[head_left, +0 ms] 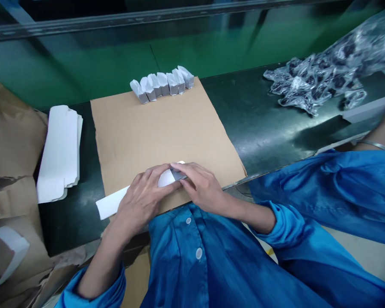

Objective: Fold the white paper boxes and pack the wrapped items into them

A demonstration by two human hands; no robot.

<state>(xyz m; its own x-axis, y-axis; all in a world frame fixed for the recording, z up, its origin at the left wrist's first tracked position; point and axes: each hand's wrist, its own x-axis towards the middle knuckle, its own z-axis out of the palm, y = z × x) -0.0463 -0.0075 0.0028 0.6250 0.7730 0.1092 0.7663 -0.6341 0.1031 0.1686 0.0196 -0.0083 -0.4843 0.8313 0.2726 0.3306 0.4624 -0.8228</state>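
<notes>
Blue shirt (pixel 224 256), hands (pixel 143 194) (pixel 207 186) on carton (pixel 165 178), pieces (pixel 339 81) in plastic (pixel 374 42)

A bright blue, slightly glossy cloth work garment (pixel 176 261) was worn, fastened along a stitched front placket (pixel 198 280) by round white plastic-looking buttons (pixel 199 253). Its matching blue sleeves, the left sleeve (pixel 94 287) and the right sleeve (pixel 285 224), were bunched in creases; forearms, left hand (pixel 143 194) and right hand (pixel 205 187) were left bare.

There are seven small boxes (pixel 163 84) and two hands (pixel 143 192).
</notes>
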